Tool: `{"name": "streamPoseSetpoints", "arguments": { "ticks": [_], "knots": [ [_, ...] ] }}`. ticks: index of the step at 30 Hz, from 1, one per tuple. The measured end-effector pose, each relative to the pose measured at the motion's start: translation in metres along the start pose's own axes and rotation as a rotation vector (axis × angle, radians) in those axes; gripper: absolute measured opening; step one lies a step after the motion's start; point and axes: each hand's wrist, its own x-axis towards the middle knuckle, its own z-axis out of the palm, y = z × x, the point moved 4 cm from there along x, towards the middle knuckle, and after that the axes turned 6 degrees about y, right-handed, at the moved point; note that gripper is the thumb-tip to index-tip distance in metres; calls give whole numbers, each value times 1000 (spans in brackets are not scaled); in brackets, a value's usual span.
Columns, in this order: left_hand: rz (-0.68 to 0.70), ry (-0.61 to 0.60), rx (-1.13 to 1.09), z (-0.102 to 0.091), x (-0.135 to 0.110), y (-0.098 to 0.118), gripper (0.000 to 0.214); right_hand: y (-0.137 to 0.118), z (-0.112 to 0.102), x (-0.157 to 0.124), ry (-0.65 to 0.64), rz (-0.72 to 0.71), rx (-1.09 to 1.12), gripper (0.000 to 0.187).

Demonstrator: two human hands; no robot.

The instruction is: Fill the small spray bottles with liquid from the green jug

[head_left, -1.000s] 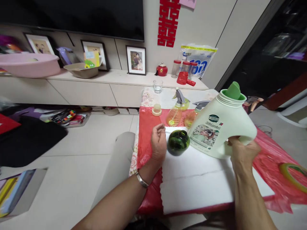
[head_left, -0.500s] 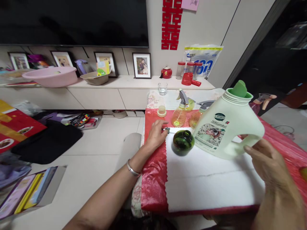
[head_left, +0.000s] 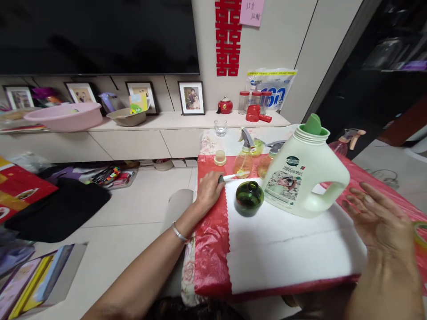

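My left hand (head_left: 209, 190) is closed around a small dark grey piece with a slim white stem (head_left: 230, 177) pointing right; its kind I cannot make out. Just right of it stands a round dark green glass bottle (head_left: 248, 200), its neck uncapped. A large pale green detergent jug (head_left: 307, 178) stands upright on the white cloth, a green spout showing in its mouth. My right hand (head_left: 378, 213) is open beside the jug's handle, palm up and fingers stretched, holding nothing. Behind are two clear spray bottles, one (head_left: 243, 163) with a grey trigger head, and a translucent cap (head_left: 220, 158).
A white cloth (head_left: 287, 262) lies over red plastic (head_left: 211, 266) on the table. A glass cup (head_left: 220, 127) stands at the table's far end. A pink spray bottle (head_left: 340, 146) and a yellow tape roll (head_left: 420, 233) are at the right. Behind runs a low cabinet (head_left: 180, 141).
My right hand has let go of the jug's handle and drawn off to the right, opening. My left hand has closed on the grey piece with the white stem. The view has shifted slightly.
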Motion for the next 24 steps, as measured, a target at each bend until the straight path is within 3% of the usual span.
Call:
{"name": "streamPoseSetpoints", "arguments": {
  "ticks": [3,6,9,13,19,24],
  "knots": [
    [-54,165,-113,-31,0,-4,33,-2,-2,0,40,-8,31,76],
    [-51,205,-149,-63,5,1,29,-4,-1,-2,58,2,68,72],
    [102,188,-146,-95,12,19,24,-6,3,-4,57,6,106,67],
    [452,115,23,-122,21,52,18,-7,7,-7,55,10,140,64],
    [718,79,266,-128,32,90,20,-6,8,-7,52,19,156,65],
    [777,-32,230,-118,36,107,23,-7,6,-7,67,22,171,68]
  ]
}}
